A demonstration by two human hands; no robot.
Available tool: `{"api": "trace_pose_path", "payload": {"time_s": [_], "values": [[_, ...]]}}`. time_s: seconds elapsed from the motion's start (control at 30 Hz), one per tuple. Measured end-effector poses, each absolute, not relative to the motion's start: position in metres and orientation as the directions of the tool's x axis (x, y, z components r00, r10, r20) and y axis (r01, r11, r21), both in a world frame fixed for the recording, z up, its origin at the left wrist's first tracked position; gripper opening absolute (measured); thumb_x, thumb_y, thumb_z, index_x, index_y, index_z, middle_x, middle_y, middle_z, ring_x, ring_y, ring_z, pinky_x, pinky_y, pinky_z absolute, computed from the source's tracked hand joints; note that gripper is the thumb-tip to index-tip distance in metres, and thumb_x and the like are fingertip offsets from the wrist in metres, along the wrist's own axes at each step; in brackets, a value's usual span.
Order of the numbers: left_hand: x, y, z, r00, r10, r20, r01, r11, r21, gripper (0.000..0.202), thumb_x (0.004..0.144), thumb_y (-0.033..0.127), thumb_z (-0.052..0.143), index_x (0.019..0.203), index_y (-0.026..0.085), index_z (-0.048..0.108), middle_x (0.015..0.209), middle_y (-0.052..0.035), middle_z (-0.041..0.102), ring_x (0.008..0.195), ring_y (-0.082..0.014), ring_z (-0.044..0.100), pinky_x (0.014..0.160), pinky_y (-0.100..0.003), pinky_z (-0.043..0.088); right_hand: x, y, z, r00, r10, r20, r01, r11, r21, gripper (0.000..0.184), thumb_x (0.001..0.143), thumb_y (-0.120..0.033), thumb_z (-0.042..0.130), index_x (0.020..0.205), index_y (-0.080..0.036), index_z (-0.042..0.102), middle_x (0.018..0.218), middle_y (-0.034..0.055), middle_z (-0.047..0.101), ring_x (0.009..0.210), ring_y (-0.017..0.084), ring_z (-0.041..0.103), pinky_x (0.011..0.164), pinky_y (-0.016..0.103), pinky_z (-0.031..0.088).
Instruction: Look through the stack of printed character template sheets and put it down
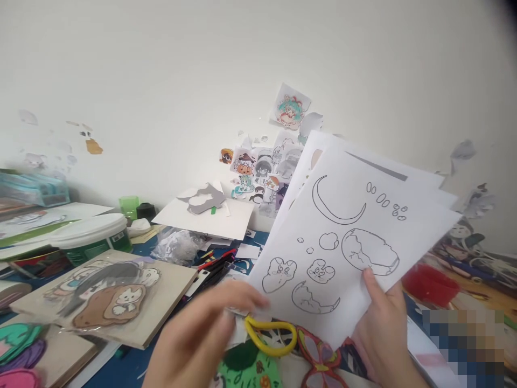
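Observation:
In my right hand is a small stack of white paper sheets, gripped at the lower right edge with the thumb on top. The front sheet carries black outline drawings: two small animal faces, cracked eggshell shapes, a crescent and small ovals. My left hand, blurred by motion, is at the lower left edge of the sheets with its fingers stretched out and nothing visible in it. Below the sheets are yellow-handled scissors, a red and pink butterfly cutout and a green decorated piece.
To the left are a board with coloured cutouts, a green-and-white tub and foam cutouts. Behind lie crumpled plastic, pens and a white sheet with a grey cutout. A red container is at right.

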State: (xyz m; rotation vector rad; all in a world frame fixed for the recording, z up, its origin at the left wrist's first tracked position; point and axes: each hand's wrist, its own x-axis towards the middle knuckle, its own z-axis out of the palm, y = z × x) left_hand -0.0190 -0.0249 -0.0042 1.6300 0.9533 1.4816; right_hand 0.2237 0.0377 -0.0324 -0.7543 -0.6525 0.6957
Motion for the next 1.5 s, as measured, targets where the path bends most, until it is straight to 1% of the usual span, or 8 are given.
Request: {"api": "trace_pose_path", "payload": {"time_s": [0.07, 0.17, 0.4, 0.77, 0.9, 1.03, 1.33, 1.5], "values": [[-0.02, -0.001, -0.007, -0.099, 0.939, 0.33, -0.063, -0.337, 0.939, 0.033, 0.083, 0.052, 0.048, 0.086, 0.025, 0.067, 0.095, -0.0053, 0.07, 0.096, -0.0268, 0.06, 0.088, -0.041, 0.046, 0.225, 0.039, -0.032, 0.54, 0.802, 0.254, -0.365, 0.495, -0.789, 0.063, 0.072, -0.036, 0.069, 0.131, -0.026, 0.046, 0.12, 0.0116, 0.061, 0.106, 0.031, 0.058, 0.087, 0.05, 0.047], [-0.022, 0.022, -0.017, -0.013, 0.975, 0.22, -0.174, -0.219, 0.96, 0.047, 0.081, 0.059, 0.045, 0.099, 0.019, 0.062, 0.104, -0.0118, 0.067, 0.1, -0.0306, 0.059, 0.087, -0.043, 0.045, 0.222, 0.037, -0.031, 0.495, 0.844, 0.207, -0.377, 0.423, -0.824, 0.069, 0.069, -0.039, 0.072, 0.131, -0.024, 0.046, 0.114, 0.013, 0.064, 0.101, 0.031, 0.061, 0.082, 0.048, 0.05], [-0.021, 0.028, -0.022, 0.026, 0.947, 0.321, 0.02, -0.322, 0.947, 0.073, 0.074, 0.05, 0.062, 0.137, 0.025, 0.034, 0.147, -0.0081, 0.033, 0.133, -0.0306, 0.03, 0.105, -0.039, 0.033, 0.215, 0.028, -0.033, 0.424, 0.87, 0.25, -0.322, 0.403, -0.857, 0.064, 0.068, -0.04, 0.072, 0.126, -0.022, 0.051, 0.108, 0.0116, 0.068, 0.1, 0.029, 0.061, 0.083, 0.044, 0.049], [-0.032, 0.0, 0.005, 0.122, 0.992, -0.044, -0.43, 0.092, 0.898, 0.074, 0.052, 0.038, 0.084, 0.116, 0.018, 0.053, 0.104, -0.0143, 0.071, 0.093, -0.0359, 0.066, 0.07, -0.042, 0.057, 0.207, 0.014, -0.015, 0.332, 0.91, 0.247, -0.246, 0.336, -0.909, 0.054, 0.069, -0.047, 0.069, 0.114, -0.022, 0.058, 0.096, 0.0099, 0.071, 0.079, 0.027, 0.066, 0.066, 0.036, 0.052], [-0.028, 0.003, 0.005, 0.08, 0.981, -0.177, -0.341, 0.194, 0.92, 0.049, 0.073, 0.041, 0.068, 0.115, 0.017, 0.056, 0.094, -0.011, 0.074, 0.085, -0.0306, 0.07, 0.065, -0.037, 0.058, 0.214, 0.036, -0.033, 0.235, 0.947, 0.221, -0.153, 0.26, -0.953, 0.053, 0.066, -0.053, 0.069, 0.105, -0.017, 0.063, 0.083, 0.007, 0.071, 0.069, 0.024, 0.063, 0.058, 0.032, 0.049], [-0.025, 0.014, -0.004, -0.055, 0.992, -0.111, -0.11, 0.104, 0.988, 0.037, 0.078, 0.04, 0.062, 0.109, 0.019, 0.062, 0.085, -0.007, 0.076, 0.085, -0.0285, 0.07, 0.059, -0.031, 0.056, 0.226, 0.055, -0.049, 0.197, 0.968, 0.154, 0.011, 0.155, -0.988, 0.049, 0.063, -0.059, 0.066, 0.074, -0.012, 0.069, 0.056, 0.004, 0.065, 0.054, 0.022, 0.058, 0.05, 0.029, 0.044], [-0.037, 0.026, -0.011, -0.056, 0.998, 0.0, -0.105, -0.006, 0.994, 0.027, 0.078, 0.034, 0.063, 0.101, 0.022, 0.065, 0.073, -0.0017, 0.075, 0.08, -0.0261, 0.07, 0.058, -0.026, 0.055, 0.256, 0.065, -0.049, 0.541, 0.763, 0.355, 0.254, 0.254, -0.933, 0.039, 0.073, -0.051, 0.056, 0.083, -0.014, 0.064, 0.07, 0.0033, 0.066, 0.066, 0.021, 0.056, 0.057, 0.028, 0.041], [-0.049, 0.023, -0.003, -0.035, 0.996, -0.081, -0.407, 0.059, 0.911, 0.047, 0.08, 0.034, 0.063, 0.123, 0.02, 0.049, 0.09, -0.0094, 0.075, 0.081, -0.0277, 0.071, 0.064, -0.034, 0.057, 0.281, 0.071, -0.045, 0.795, 0.527, 0.302, 0.194, 0.251, -0.949, 0.031, 0.074, -0.041, 0.053, 0.087, -0.014, 0.061, 0.073, 0.0055, 0.065, 0.07, 0.024, 0.057, 0.065, 0.034, 0.041]]}}
